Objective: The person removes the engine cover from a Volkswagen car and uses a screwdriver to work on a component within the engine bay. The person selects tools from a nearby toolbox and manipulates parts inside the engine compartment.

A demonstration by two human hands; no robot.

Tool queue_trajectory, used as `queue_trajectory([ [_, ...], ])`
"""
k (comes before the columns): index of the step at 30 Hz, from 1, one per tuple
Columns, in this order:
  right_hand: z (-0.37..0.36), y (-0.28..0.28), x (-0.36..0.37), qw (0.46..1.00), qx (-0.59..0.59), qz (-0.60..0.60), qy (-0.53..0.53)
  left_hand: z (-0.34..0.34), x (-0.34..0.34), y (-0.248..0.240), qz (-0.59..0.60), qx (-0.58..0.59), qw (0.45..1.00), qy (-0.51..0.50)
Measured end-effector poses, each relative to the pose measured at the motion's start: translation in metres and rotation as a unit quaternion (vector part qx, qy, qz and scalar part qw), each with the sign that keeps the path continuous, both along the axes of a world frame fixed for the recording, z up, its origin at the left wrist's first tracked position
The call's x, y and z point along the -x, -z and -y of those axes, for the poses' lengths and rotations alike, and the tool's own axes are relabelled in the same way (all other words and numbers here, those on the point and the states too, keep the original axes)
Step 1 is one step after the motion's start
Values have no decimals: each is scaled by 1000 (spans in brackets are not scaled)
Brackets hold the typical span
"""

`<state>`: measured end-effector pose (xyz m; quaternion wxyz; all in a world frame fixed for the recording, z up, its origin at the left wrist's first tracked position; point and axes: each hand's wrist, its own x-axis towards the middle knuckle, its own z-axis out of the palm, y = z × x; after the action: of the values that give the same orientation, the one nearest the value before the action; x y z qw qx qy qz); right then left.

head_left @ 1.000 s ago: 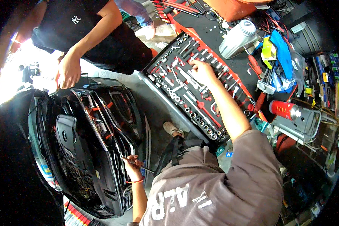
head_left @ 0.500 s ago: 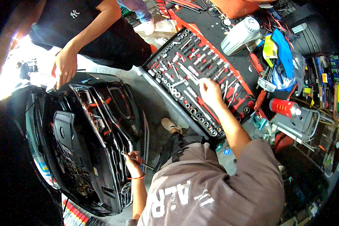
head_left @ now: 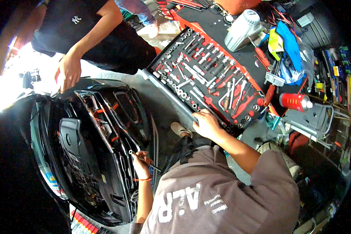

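Observation:
My left hand [head_left: 141, 163] is closed around a slim metal tool [head_left: 132, 153] with a rounded bright end. Its dark shaft sticks out on the other side of the fist; the exact kind is unclear. This hand is beside the front grille of a dark car [head_left: 119, 167]. My right hand [head_left: 207, 124] lies over the near edge of an open tool drawer [head_left: 165, 91], fingers curled onto that edge. Inside the drawer, sockets [head_left: 213, 66], wrenches [head_left: 231, 93] and other tools sit in a black and red insert. The right hand covers part of the nearest socket row.
Another person's hand [head_left: 69, 74] hangs over the car's far front corner. On the red-edged cabinet top stand a grey bottle [head_left: 242, 31] and a red-handled tool [head_left: 262, 58]. A red spray can [head_left: 294, 102] and blue and yellow packaging [head_left: 290, 48] are at the right.
My right hand has moved from over the middle of the tools back to the drawer's near edge. My left hand still holds the slim tool. The view has shifted slightly.

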<state>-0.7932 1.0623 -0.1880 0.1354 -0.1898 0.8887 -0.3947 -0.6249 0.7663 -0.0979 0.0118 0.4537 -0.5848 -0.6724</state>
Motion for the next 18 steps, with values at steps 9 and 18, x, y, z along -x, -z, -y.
queue_trajectory([
  [9,3,2,-12,1000,15,-21,12,-1,3,-1,3,18,1000,4],
  [18,4,2,-14,1000,16,-22,8,-6,5,-3,-7,22,1000,22],
])
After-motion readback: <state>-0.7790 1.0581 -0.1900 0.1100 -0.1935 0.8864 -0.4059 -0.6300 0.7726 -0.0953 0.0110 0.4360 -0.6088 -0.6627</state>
